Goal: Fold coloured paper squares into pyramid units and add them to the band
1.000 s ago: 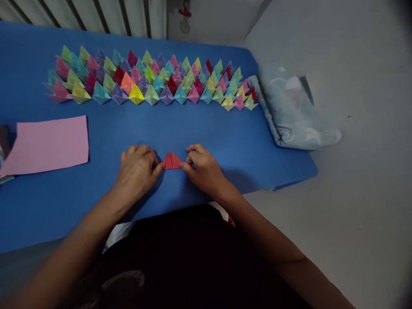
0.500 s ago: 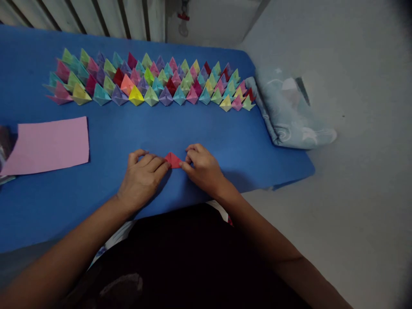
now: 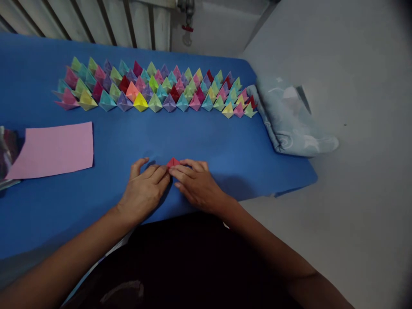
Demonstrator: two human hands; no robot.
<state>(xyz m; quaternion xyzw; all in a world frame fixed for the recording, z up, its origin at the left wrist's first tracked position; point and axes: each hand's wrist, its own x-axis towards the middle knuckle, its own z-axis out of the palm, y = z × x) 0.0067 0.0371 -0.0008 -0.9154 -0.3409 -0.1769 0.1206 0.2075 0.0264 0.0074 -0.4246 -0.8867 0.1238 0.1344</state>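
Observation:
A small red folded paper lies on the blue tabletop, its peaked top showing above my fingers and its lower part covered. My left hand holds the paper's left side down with its fingertips, the fingers bent together. From the right, my right hand lays its fingers across the lower edge of the paper, their tips meeting those of the left. Beyond the hands stand several rows of folded paper boats in many colours.
On the left lies a pink paper sheet beside a plastic packet. A folded grey-blue cloth sits at the table's right end, by the wall. Behind the blue table are a radiator and a red-handled valve.
My right hand has shifted left and turned its fingers over the red paper, which now shows less. The left hand keeps its hold. The view has tilted slightly, so everything sits lower.

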